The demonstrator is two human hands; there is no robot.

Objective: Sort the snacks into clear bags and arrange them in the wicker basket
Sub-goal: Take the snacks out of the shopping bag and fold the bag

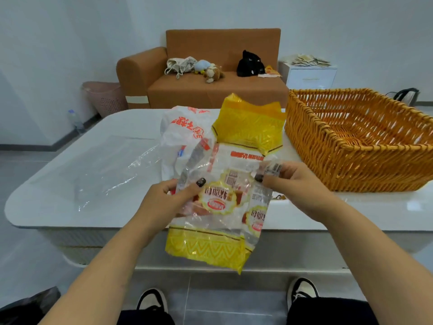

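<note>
A large yellow and clear snack bag (pixel 218 231) hangs over the table's near edge, held by both hands. My left hand (pixel 168 200) grips its left side, thumb on the front. Along the bag's right edge, my right hand (pixel 295 181) pinches a small clear wrapped snack (pixel 269 171). Behind the bag stands a white plastic bag with red print (pixel 185 134). A flat clear bag (pixel 105 170) lies on the table to the left. At the right sits the orange wicker basket (pixel 351 156), with nothing seen inside it.
The white glossy table (pixel 351 212) has rounded corners. Beyond it are a brown sofa (pixel 210 90) with soft toys and a black bag, a white cabinet (pixel 311 77) and a pink bin (pixel 105 97). My shoes show on the grey tiled floor.
</note>
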